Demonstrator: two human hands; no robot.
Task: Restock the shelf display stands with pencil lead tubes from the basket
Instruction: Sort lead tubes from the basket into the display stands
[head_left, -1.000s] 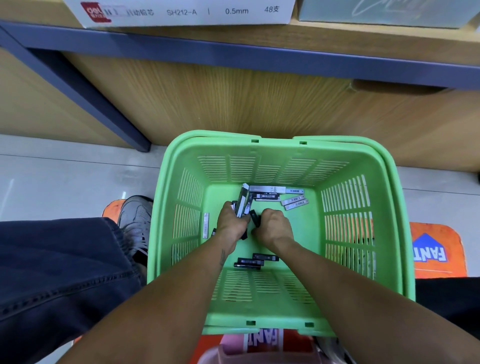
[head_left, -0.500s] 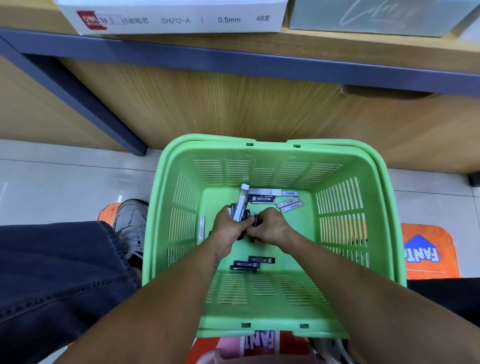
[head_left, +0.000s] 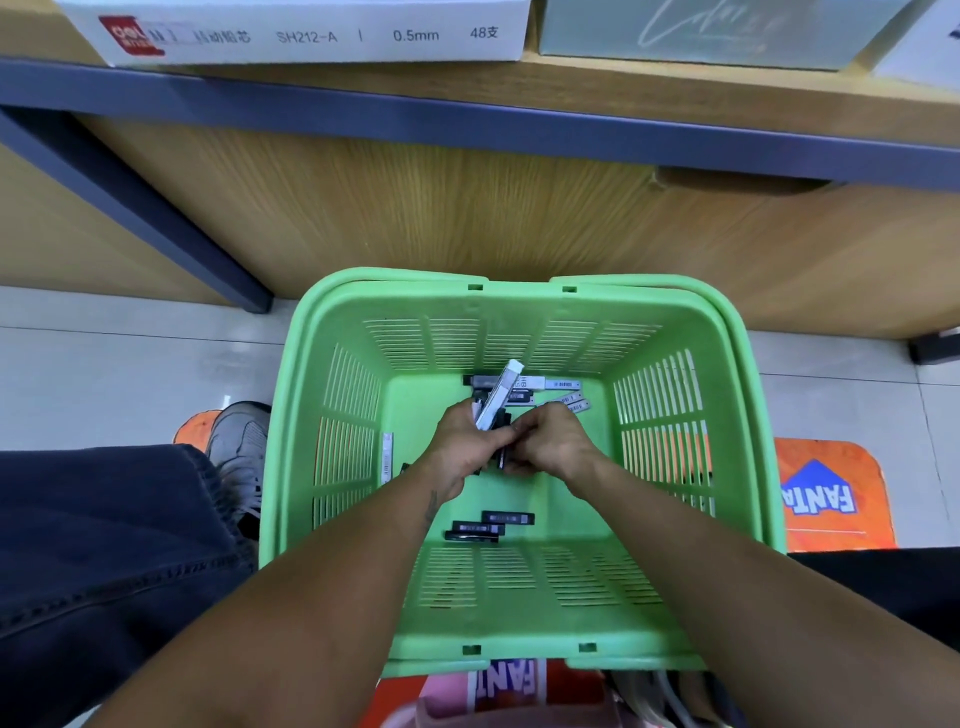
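I am kneeling over the basket, which fills the centre of the frame on the tiled floor, pushed against the wooden shelf base so the stock is lying directly under my reach.

I am working both hands inside the basket, just above frame centre. My left hand is gripping a bundle of tubes, fingers curled round it; one pale tube is sticking up and toward the top of the frame, past my knuckles. I judge I am collecting several at once to cut trips to the shelf. My right hand is closing on dark tubes at the bundle's lower end, touching the left hand, apparently feeding or squaring the bundle. Exactly how many tubes each hand is holding, I cannot tell.

Loose tubes are remaining on the basket floor: three dark ones below my hands, several pale ones against the far wall, and one leaning on the left wall. So picking is not yet finished.

Along the top of the frame, the shelf edge is carrying a white box marked 0.5mm at upper left and a grey box at upper right. No display stand is showing. An orange mat is lying at right; my trouser leg and shoe are occupying the left.
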